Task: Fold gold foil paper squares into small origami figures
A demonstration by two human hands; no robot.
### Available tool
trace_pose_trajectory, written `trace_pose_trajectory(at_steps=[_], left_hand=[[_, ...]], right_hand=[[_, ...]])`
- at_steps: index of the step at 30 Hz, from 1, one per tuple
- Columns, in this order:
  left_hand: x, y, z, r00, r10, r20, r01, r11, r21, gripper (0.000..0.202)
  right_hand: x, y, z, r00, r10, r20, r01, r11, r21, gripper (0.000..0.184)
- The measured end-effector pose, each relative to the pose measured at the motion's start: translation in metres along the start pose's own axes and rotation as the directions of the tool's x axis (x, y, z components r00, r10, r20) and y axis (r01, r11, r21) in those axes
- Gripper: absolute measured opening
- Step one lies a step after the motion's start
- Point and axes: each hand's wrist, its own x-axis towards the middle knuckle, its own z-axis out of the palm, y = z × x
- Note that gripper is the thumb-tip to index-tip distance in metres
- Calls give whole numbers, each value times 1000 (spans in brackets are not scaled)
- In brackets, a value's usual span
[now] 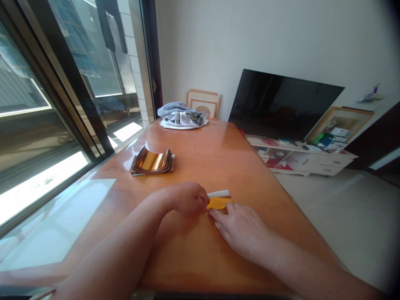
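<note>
A small orange paper strip (218,203) lies on the wooden table (200,141), with a white strip (218,193) showing along its far edge. My left hand (189,199) comes in from the left, its fingertips gripping the paper's left end. My right hand (246,231) reaches in from the lower right, with thumb and fingers on the near edge. Part of the paper is hidden under my fingers. To the left, a stack of curled gold metallic foil sheets (152,161) rests on the table, out of reach of both fingertips.
A crumpled grey cloth (179,117) sits at the table's far end, with picture frames (203,104) behind it. A dark television (281,104) leans above a white cabinet (300,156) on the right. Glass window panes (37,83) run along the table's left side.
</note>
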Motion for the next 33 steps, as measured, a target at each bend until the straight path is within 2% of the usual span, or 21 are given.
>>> trace_pose_trajectory(at_steps=[3,7,15,25,30,33], left_hand=[[3,-7,1,998,34,49,-31,997,-74,28],[5,-13,3,998,59,25,-56,992,-109,32],[3,-11,0,997,78,-5,-78,994,-82,28],[6,-8,5,997,62,-49,-64,997,-53,25],[6,2,6,998,20,-61,-20,1000,-1,24],[10,6,11,993,35,-111,-31,999,40,24]], right_hand=[[1,-3,-4,1000,-2,7,2,1000,26,39],[2,-6,-8,1000,11,24,-13,998,62,37],[4,-6,-8,999,-42,25,41,999,16,39],[0,-8,-1,1000,-8,17,8,1000,7,39],[-6,4,10,994,73,-79,-64,992,111,41],[-5,16,14,981,137,-136,-102,967,236,32]])
